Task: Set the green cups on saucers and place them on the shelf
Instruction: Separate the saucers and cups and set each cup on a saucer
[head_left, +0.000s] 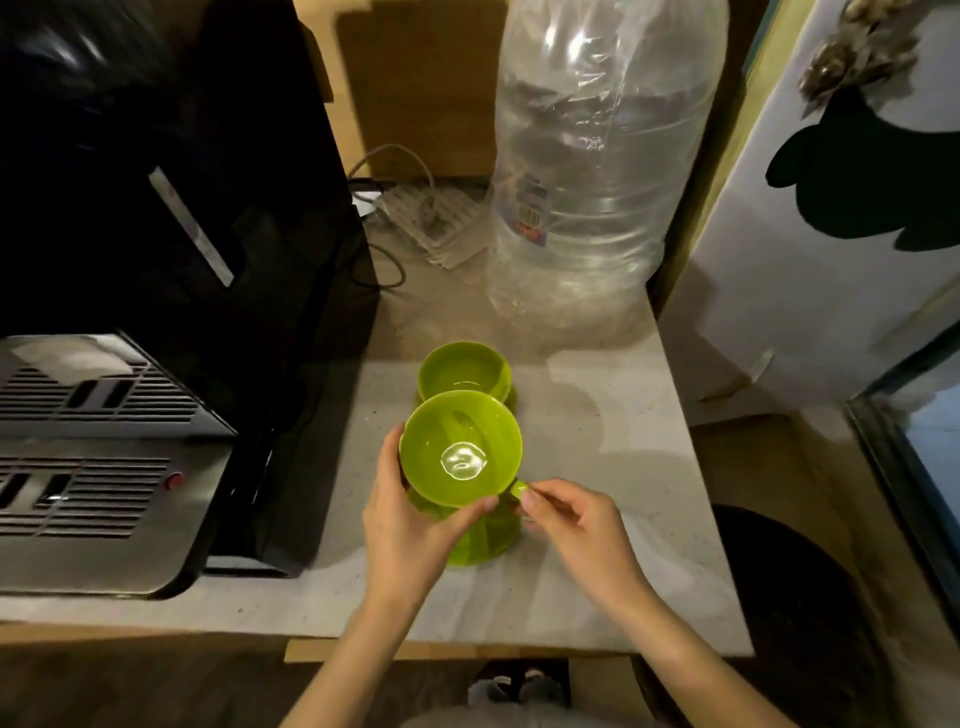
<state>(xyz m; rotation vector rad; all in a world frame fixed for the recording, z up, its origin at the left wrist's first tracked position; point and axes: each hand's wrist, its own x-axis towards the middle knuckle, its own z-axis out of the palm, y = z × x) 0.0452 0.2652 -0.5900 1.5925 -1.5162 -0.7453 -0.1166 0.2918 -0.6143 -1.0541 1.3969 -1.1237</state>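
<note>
I hold a lime-green cup (460, 447) above the grey shelf top (597, 467). My left hand (410, 519) wraps its left side and base. My right hand (571, 525) pinches the cup's small handle at the lower right. Under the cup, a green saucer (488, 545) lies on the surface, mostly hidden by the cup and my left hand. Behind them stands a second green cup (462, 371) on what looks like another saucer; only a sliver of its rim shows.
A black and steel coffee machine (130, 364) fills the left side. A large clear plastic water bottle (597, 171) stands at the back right, with a white power strip and cables (415, 213) beside it. A white wall panel (831, 234) rises on the right.
</note>
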